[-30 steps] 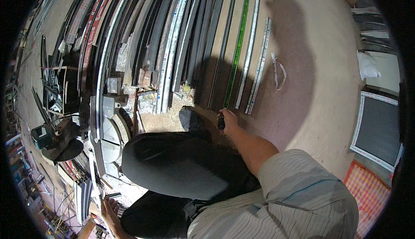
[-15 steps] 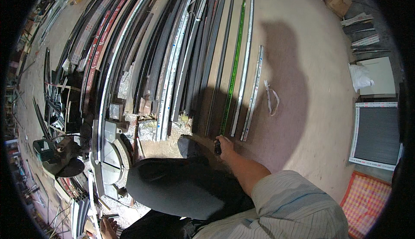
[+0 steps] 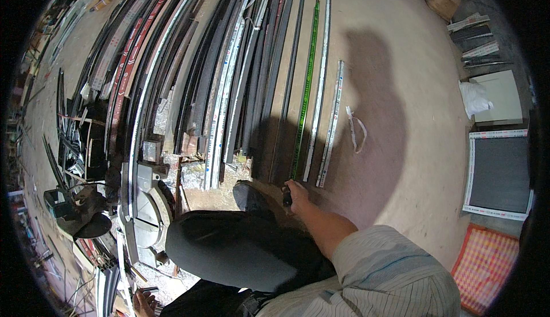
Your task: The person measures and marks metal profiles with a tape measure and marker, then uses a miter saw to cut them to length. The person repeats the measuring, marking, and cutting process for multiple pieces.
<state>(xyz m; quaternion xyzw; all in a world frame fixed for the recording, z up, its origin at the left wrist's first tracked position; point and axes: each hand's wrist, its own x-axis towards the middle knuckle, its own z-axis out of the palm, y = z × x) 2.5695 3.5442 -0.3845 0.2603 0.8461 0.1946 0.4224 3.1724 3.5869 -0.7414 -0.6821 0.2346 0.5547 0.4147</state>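
Right hand (image 3: 295, 194), wrapped round dark object (image 3: 287, 198), stays at near end of green strip (image 3: 307, 87), placement seemingly steady; left hand (image 3: 143, 304), grip unclear.

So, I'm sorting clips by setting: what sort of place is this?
Likely a fabrication workshop: many long profiles lie side by side, with an apparent mitre saw nearby and a pale-edged dark panel at right.
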